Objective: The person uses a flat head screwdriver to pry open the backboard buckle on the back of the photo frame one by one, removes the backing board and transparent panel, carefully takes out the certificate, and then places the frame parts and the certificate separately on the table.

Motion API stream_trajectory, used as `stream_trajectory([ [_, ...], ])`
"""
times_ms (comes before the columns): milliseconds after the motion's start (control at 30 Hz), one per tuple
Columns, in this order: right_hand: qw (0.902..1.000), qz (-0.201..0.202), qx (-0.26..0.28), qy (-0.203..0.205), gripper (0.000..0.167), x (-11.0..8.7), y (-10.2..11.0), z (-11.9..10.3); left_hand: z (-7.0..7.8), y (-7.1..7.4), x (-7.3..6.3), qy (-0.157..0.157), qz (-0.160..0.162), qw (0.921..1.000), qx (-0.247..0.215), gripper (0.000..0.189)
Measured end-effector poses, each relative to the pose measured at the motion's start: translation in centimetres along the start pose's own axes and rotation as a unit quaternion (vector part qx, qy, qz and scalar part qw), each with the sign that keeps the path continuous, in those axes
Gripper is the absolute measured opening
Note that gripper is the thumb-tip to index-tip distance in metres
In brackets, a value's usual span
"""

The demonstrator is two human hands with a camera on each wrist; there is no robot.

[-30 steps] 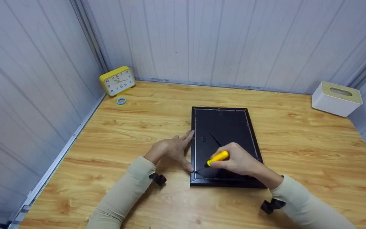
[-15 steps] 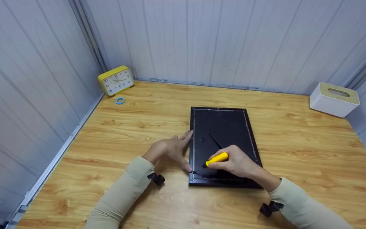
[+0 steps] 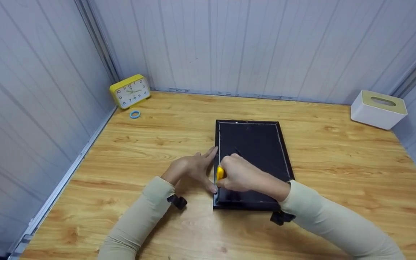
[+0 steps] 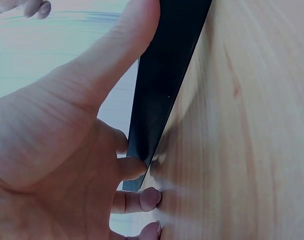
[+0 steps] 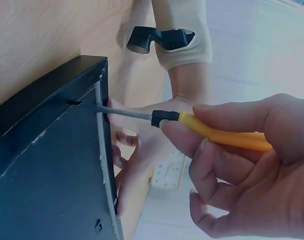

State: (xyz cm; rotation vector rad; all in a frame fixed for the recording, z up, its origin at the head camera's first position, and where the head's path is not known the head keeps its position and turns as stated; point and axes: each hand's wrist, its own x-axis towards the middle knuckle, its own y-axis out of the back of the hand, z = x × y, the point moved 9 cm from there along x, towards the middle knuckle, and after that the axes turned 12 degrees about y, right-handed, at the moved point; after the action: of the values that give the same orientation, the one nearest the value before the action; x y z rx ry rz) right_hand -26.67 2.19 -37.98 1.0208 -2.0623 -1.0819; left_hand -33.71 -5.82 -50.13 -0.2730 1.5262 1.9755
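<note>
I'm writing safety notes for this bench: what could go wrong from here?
The screwdriver, held in the right hand, could slip and jab the left hand, whose thumb lies close to its shaft. Its tip, working near the black frame's inner edge, might also scratch the backing panel.

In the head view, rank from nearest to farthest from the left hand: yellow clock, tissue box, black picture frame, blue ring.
1. Black picture frame, touching the left hand
2. Blue ring, back left
3. Yellow clock, back left corner
4. Tissue box, far right
</note>
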Motion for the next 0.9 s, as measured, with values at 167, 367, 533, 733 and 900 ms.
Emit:
stream_trajectory([
  [167,0.9994,-0.007,0.031,-0.014,0.016,-1.0,0.3,1.3,0.1,0.1,0.0,-0.004,-0.001,1.0,0.0,0.148],
  [367,0.9971,-0.032,0.054,-0.044,0.011,-3.2,0.4,3.9,0.0,0.1,-0.1,-0.003,0.0,1.0,0.002,0.149],
  [533,0.9937,-0.037,0.079,-0.071,0.011,-4.5,1.4,7.0,0.3,0.2,0.1,-0.011,0.005,0.9999,0.006,0.149],
  [733,0.9733,0.081,0.142,-0.161,0.023,-5.5,5.1,16.0,0.8,0.5,0.2,-0.029,0.003,0.9996,0.005,0.148],
  [900,0.9537,0.129,0.166,-0.216,0.03,-4.3,6.6,20.9,0.3,2.6,0.3,-0.054,0.003,0.9964,-0.066,0.131],
])
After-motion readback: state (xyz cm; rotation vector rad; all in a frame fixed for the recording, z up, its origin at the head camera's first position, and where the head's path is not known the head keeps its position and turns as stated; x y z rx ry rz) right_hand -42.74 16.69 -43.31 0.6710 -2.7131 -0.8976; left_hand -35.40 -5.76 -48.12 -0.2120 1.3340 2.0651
